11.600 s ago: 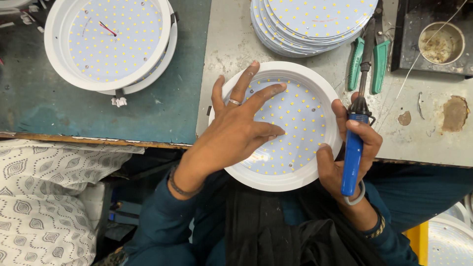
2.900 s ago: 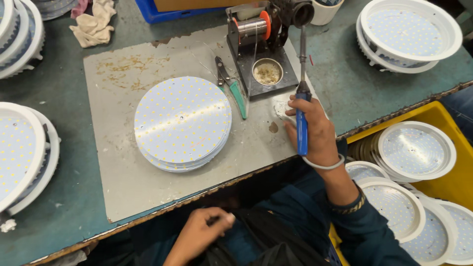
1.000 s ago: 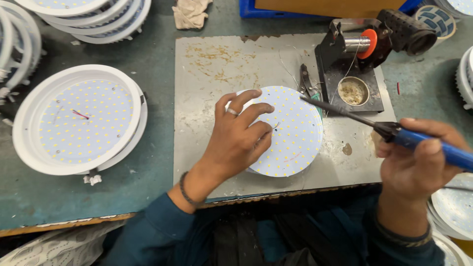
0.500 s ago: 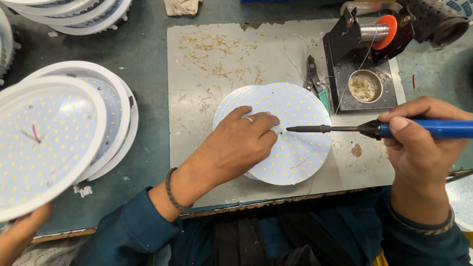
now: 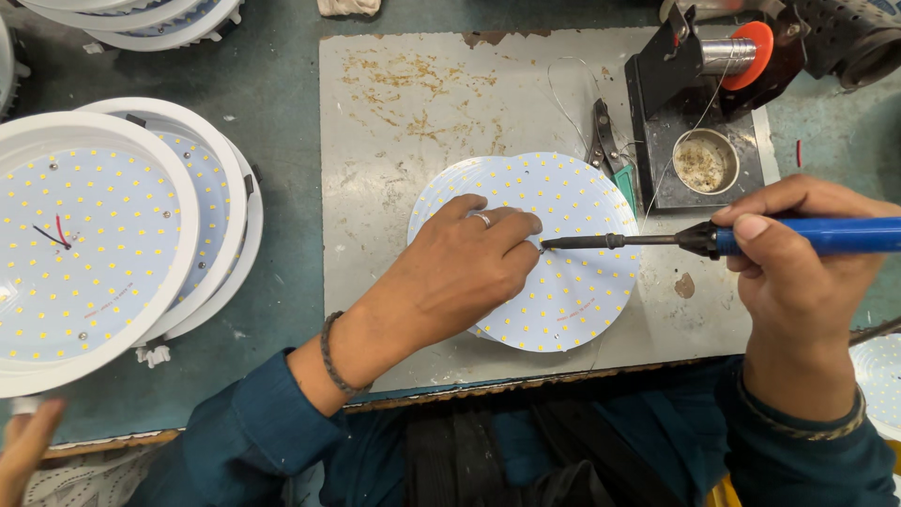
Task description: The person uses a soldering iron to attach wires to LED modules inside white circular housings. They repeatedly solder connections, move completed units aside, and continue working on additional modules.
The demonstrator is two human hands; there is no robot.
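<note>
My left hand (image 5: 460, 272) lies flat on a stack of round white LED boards (image 5: 572, 282) on a grey metal sheet (image 5: 413, 103), its fingertips pinching something small at the board's middle. My right hand (image 5: 798, 282) grips a blue-handled soldering iron (image 5: 751, 237) held level, its dark tip touching the board right at my left fingertips. A thin solder wire runs from a spool (image 5: 737, 52) on a black stand towards the board.
Left of the sheet, stacked white round lamp housings (image 5: 94, 244) with LED boards sit on the green bench; another person's hand (image 5: 23, 451) shows below them. Cutters (image 5: 605, 145) and a small tin (image 5: 704, 164) lie beyond the board. More housings at the top left (image 5: 141, 14).
The lamp housing at the left has shifted further into place on its stack. My iron's tip has moved left to meet my left fingertips on the board.
</note>
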